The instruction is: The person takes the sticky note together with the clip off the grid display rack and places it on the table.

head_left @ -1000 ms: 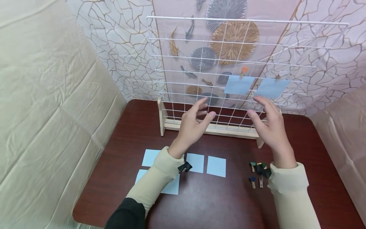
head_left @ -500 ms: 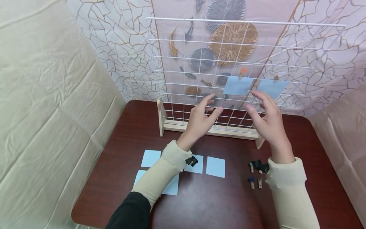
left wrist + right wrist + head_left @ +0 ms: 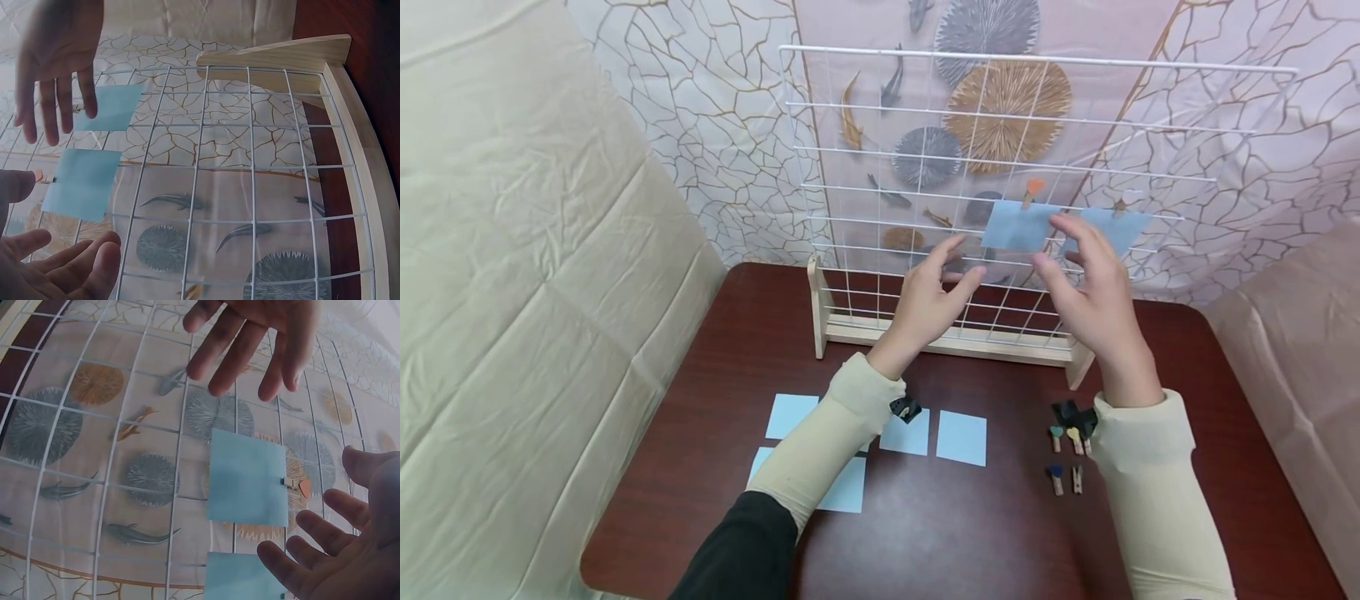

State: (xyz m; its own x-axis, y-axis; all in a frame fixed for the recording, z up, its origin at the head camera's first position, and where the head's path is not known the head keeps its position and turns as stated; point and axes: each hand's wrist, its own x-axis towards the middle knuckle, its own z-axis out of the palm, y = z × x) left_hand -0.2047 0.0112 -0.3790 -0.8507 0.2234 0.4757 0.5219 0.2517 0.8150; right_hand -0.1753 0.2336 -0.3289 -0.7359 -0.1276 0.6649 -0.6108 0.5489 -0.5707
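Observation:
Two light blue paper sheets hang on a white wire grid [image 3: 865, 175]. An orange heart clothespin [image 3: 1032, 192] pins the left sheet [image 3: 1011, 227], and a pale heart clothespin [image 3: 1126, 202] pins the right sheet [image 3: 1126, 229]. My left hand [image 3: 928, 298] is raised before the grid, below and left of the left sheet, its fingers spread around nothing. My right hand [image 3: 1097, 292] overlaps the edges of both sheets in the head view, thumb and fingers apart. In the right wrist view, the left sheet [image 3: 247, 478] hangs between both hands, with the orange heart clothespin [image 3: 300, 486] at its edge.
The grid stands in a wooden base [image 3: 955, 342] on a dark red table [image 3: 940, 533]. Several blue sheets [image 3: 961, 438] lie on its left and middle. Several small heart clothespins [image 3: 1056, 479] lie by the right forearm. A patterned cloth [image 3: 722, 125] hangs behind.
My left hand has moved right and slightly up along the grid. My right hand has risen a little and now overlaps the left sheet's edge. Both hands stay bare; the hanging sheets keep their places.

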